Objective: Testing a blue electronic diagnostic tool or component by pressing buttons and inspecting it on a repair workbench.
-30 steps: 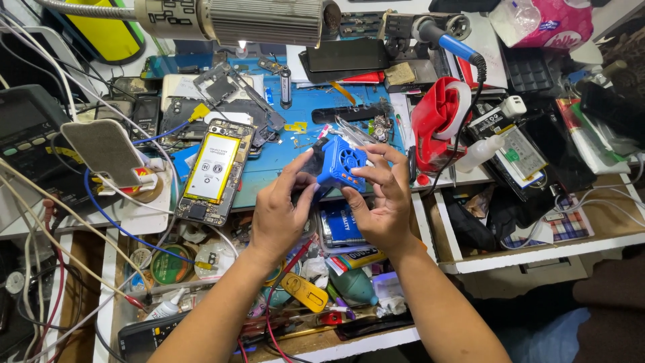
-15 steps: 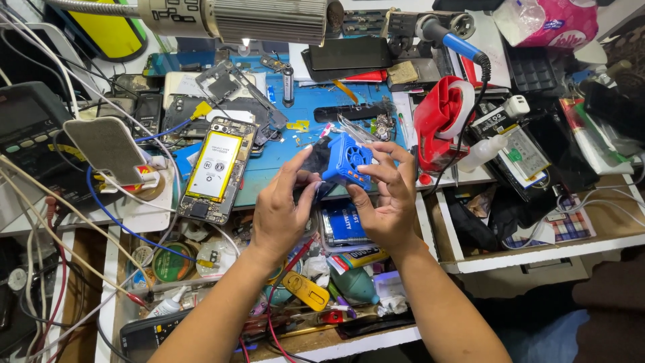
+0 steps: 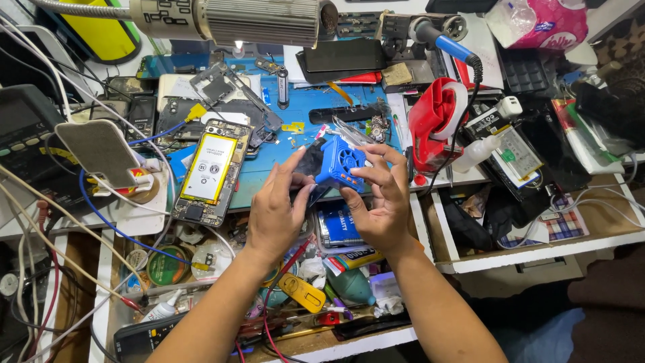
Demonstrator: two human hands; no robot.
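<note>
While both sets of fingertips are pinching it, the small blue plastic fan-grilled jig (image 3: 342, 163) is sitting lifted above the blue work mat (image 3: 302, 107), right hand (image 3: 379, 202) clamping its right edge, left hand (image 3: 275, 212) closing on a dark flat piece (image 3: 310, 161) at its left side. Looks like a fitting or separating step; next move is likely needing steady counter-grip. Opened phone with yellow-white battery (image 3: 209, 171) is lying just left.

Your hands hold a bright blue fan housing (image 3: 342, 163) with a black part (image 3: 310, 161); blue work mat (image 3: 306, 107); opened phone (image 3: 211, 171), white-and-yellow battery; red tape dispenser (image 3: 433, 121); checked cloth (image 3: 561, 218) in the drawer at your right
</note>
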